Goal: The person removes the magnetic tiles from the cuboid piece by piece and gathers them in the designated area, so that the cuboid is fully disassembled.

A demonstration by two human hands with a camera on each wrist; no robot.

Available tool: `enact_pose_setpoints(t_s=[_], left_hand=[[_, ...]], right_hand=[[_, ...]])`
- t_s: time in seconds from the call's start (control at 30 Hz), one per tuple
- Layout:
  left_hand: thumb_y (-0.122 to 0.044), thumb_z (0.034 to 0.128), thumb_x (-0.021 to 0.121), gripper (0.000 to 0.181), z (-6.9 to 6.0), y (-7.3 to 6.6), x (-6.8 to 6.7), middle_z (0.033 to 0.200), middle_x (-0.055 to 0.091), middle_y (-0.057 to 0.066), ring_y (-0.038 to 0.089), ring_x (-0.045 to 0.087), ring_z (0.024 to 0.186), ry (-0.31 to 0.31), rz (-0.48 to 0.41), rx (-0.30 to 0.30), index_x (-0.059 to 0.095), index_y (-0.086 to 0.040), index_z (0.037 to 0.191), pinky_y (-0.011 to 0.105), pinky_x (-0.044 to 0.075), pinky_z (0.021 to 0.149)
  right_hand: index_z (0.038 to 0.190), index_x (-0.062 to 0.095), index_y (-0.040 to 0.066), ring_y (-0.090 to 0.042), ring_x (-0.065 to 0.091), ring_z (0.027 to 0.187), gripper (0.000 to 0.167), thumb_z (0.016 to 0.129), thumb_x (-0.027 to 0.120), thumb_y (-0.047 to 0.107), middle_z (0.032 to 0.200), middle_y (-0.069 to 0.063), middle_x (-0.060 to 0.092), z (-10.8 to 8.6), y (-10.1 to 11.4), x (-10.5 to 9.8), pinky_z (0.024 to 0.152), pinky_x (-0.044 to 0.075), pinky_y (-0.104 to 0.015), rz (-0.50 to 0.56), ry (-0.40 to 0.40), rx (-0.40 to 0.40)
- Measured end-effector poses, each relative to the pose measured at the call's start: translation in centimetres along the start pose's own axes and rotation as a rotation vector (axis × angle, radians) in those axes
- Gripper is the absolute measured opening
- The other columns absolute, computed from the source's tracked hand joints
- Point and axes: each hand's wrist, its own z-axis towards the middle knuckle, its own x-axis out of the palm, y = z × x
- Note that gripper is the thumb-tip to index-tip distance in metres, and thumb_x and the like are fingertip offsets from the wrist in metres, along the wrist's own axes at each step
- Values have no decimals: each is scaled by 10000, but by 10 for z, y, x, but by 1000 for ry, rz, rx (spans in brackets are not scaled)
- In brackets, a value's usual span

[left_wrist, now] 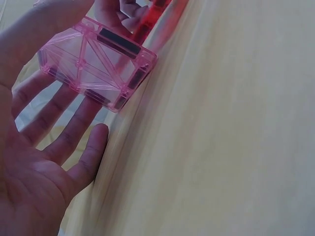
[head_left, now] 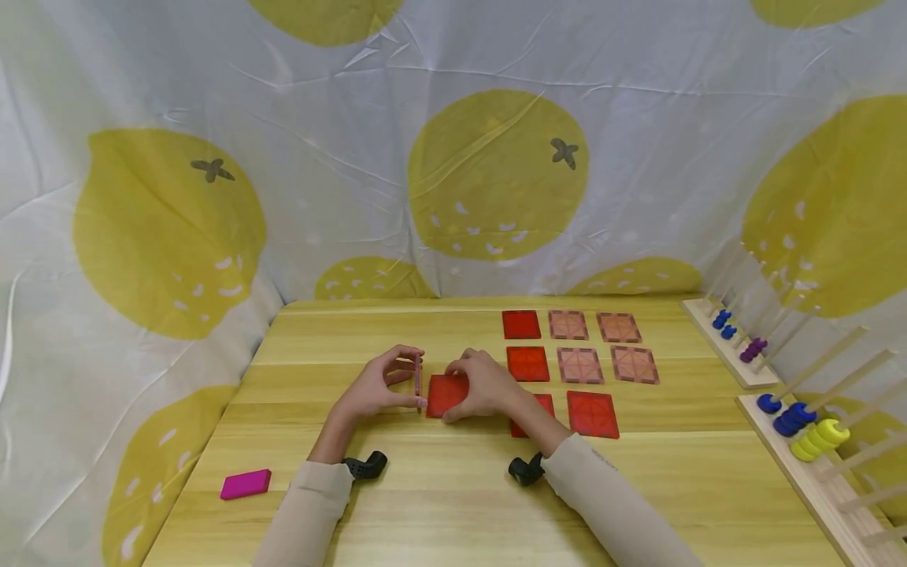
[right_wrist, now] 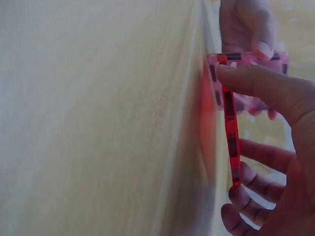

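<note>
My left hand point(head_left: 374, 386) pinches a clear pink magnetic tile point(left_wrist: 101, 61) between thumb and fingers. That tile stands on edge, so the head view catches only its thin side. Close by on the right, my right hand point(head_left: 489, 386) grips a red magnetic tile point(head_left: 442, 396) by its edges, thumb on the near side and fingers on the far side. In the right wrist view the red tile point(right_wrist: 231, 128) appears edge-on, low by the tabletop; whether it touches the wood I cannot tell. The two tiles are very near each other.
Right of my hands lie rows of red tiles point(head_left: 527, 364) and pink tiles point(head_left: 579, 365); my right forearm partly covers one red tile. A magenta block point(head_left: 245, 484) lies at the left. Wooden peg racks point(head_left: 808, 472) with coloured beads line the right edge. A lemon-print cloth point(head_left: 340, 157) hangs behind.
</note>
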Motion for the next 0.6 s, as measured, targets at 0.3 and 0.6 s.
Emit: enact_pose_setpoints(t_s=[0.3, 0.6], left_hand=[[-117, 751, 936, 822, 0, -1, 3, 1446, 518, 226, 392, 566, 1314, 3, -22, -10, 498, -12, 1438, 499, 465, 1127], [-114, 752, 934, 819, 1, -4, 1, 1454, 520, 229, 406, 565, 1312, 3, -26, -19, 497, -10, 1436, 522, 458, 1129]], right_hand=[[1327, 677, 246, -140, 505, 997, 717, 704, 889, 529, 1163, 26, 573, -26, -18, -30, 808, 496, -339, 100, -38, 1], [1328, 670, 226, -209, 516, 1085, 710, 713, 906, 491, 1254, -16, 553, -68, -54, -59, 807, 510, -374, 96, -102, -4]])
